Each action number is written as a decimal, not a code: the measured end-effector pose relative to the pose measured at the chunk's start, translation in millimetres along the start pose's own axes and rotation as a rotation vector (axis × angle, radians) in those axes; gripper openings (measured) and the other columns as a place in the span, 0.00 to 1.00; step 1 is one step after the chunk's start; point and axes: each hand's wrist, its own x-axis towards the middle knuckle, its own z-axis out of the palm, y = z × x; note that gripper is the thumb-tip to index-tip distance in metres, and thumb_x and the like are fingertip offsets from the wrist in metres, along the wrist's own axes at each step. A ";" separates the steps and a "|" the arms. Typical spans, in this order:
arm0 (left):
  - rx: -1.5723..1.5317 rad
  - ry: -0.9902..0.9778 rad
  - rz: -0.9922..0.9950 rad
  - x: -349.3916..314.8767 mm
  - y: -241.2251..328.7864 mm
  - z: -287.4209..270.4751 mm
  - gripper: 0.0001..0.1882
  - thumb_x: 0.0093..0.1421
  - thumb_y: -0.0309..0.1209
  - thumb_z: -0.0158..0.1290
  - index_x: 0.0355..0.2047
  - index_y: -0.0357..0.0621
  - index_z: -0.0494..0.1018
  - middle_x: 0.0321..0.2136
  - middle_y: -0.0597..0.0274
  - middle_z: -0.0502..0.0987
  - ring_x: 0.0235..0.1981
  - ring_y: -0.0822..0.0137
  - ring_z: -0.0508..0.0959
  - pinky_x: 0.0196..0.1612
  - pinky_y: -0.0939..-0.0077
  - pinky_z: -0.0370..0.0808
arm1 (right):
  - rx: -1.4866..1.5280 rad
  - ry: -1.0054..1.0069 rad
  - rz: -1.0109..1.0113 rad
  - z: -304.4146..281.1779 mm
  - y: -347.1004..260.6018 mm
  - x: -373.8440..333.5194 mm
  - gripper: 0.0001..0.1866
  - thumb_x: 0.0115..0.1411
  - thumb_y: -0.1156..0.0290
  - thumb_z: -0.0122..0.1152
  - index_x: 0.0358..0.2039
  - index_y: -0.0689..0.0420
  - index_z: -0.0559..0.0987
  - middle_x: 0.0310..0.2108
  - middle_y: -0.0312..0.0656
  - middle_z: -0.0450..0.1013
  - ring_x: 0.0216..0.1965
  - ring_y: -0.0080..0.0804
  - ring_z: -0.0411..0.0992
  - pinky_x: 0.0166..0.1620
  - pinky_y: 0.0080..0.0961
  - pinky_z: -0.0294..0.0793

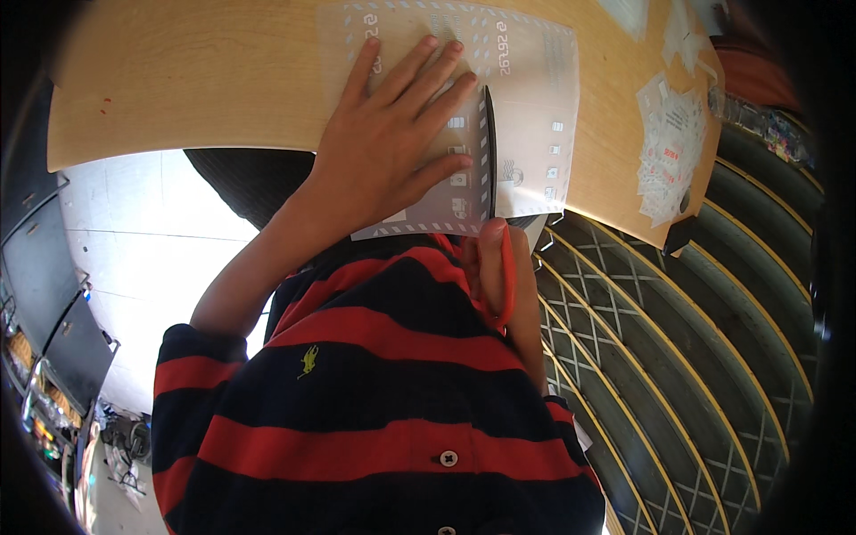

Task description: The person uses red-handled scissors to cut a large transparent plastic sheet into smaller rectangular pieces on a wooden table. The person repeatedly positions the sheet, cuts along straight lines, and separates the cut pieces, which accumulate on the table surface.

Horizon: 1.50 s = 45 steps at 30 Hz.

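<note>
- A translucent plastic sheet [535,116] is laid across the near edge of the surface [205,80], right of that edge's middle, with its lower part projecting past it.
- White printing is carried by the sheet: slanted dashes along its bands, sideways lettering, small icons and a round postmark-like stamp.
- The sheet is pressed flat by the left hand [379,134], fingers spread wide.
- Red-handled scissors [491,160] are gripped in the right hand [486,263], the dark blade aligned beside a dashed band.
- Slips [669,147] printed in grey and red are piled near the surface's right edge.
- A yellow-green emblem [308,361] is shown on the striped shirt [374,383].
</note>
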 end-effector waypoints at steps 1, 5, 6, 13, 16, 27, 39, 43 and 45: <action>0.000 -0.007 0.002 0.3 0.0 -0.3 0.36 0.61 0.55 0.50 0.64 0.51 0.62 0.67 0.59 0.58 0.69 0.58 0.54 0.69 0.45 0.45 | -0.005 -0.017 -0.003 -0.7 0.1 0.9 0.46 0.65 0.31 0.23 0.09 0.58 0.66 0.06 0.34 0.59 0.08 0.24 0.61 0.13 0.21 0.56; -0.013 -0.015 0.004 -0.1 -0.5 -0.8 0.36 0.60 0.54 0.51 0.65 0.51 0.61 0.68 0.59 0.57 0.70 0.57 0.53 0.69 0.44 0.45 | -0.018 -0.080 -0.004 -7.5 -0.2 3.3 0.47 0.64 0.29 0.22 0.09 0.59 0.66 0.05 0.34 0.58 0.07 0.24 0.60 0.13 0.20 0.56; -0.009 -0.019 0.004 -0.2 -0.8 -0.8 0.37 0.60 0.54 0.51 0.65 0.51 0.61 0.68 0.59 0.57 0.70 0.57 0.53 0.69 0.44 0.45 | -0.016 -0.093 -0.001 -8.2 -0.5 3.7 0.47 0.64 0.29 0.22 0.09 0.59 0.66 0.05 0.34 0.58 0.07 0.23 0.60 0.13 0.19 0.56; 0.024 -0.045 0.032 -1.3 -2.9 -2.1 0.38 0.60 0.56 0.49 0.66 0.51 0.59 0.68 0.58 0.55 0.70 0.57 0.52 0.69 0.43 0.45 | -0.009 -0.078 0.107 -10.2 -16.8 1.5 0.48 0.62 0.27 0.23 0.09 0.59 0.66 0.05 0.34 0.59 0.07 0.23 0.61 0.12 0.19 0.57; 0.020 -0.040 0.044 -0.9 -3.4 -0.8 0.38 0.60 0.57 0.48 0.66 0.51 0.59 0.68 0.58 0.55 0.70 0.56 0.52 0.69 0.42 0.46 | -0.030 -0.060 0.134 -10.7 -19.2 1.9 0.47 0.62 0.27 0.24 0.10 0.59 0.66 0.06 0.34 0.59 0.07 0.22 0.61 0.13 0.19 0.57; 0.007 -0.030 0.052 -2.7 -4.6 0.5 0.37 0.59 0.58 0.49 0.64 0.54 0.62 0.68 0.58 0.55 0.70 0.55 0.51 0.68 0.40 0.45 | -0.070 -0.069 0.174 -17.9 -27.5 1.2 0.46 0.63 0.28 0.24 0.10 0.58 0.66 0.06 0.34 0.58 0.07 0.22 0.60 0.12 0.19 0.55; -0.043 -0.059 0.085 -1.6 -6.5 -4.0 0.34 0.58 0.56 0.51 0.63 0.61 0.65 0.68 0.57 0.55 0.70 0.53 0.51 0.69 0.40 0.44 | -0.061 -0.035 0.187 -21.9 -27.2 9.1 0.47 0.60 0.25 0.22 0.12 0.58 0.66 0.07 0.35 0.59 0.07 0.22 0.61 0.12 0.17 0.56; -0.066 -0.061 0.084 -0.9 -6.5 -7.1 0.33 0.59 0.55 0.51 0.62 0.59 0.65 0.68 0.56 0.55 0.70 0.53 0.51 0.69 0.40 0.43 | -0.053 -0.059 0.108 -28.1 -25.1 13.2 0.47 0.59 0.24 0.22 0.13 0.59 0.67 0.08 0.34 0.59 0.07 0.21 0.61 0.12 0.17 0.56; -0.076 -0.057 0.080 -0.7 -6.4 -7.3 0.32 0.60 0.54 0.50 0.62 0.59 0.65 0.68 0.56 0.55 0.70 0.53 0.51 0.69 0.40 0.43 | -0.018 -0.071 0.055 -32.6 -19.0 11.0 0.47 0.59 0.24 0.23 0.13 0.59 0.67 0.08 0.34 0.59 0.08 0.20 0.61 0.12 0.17 0.56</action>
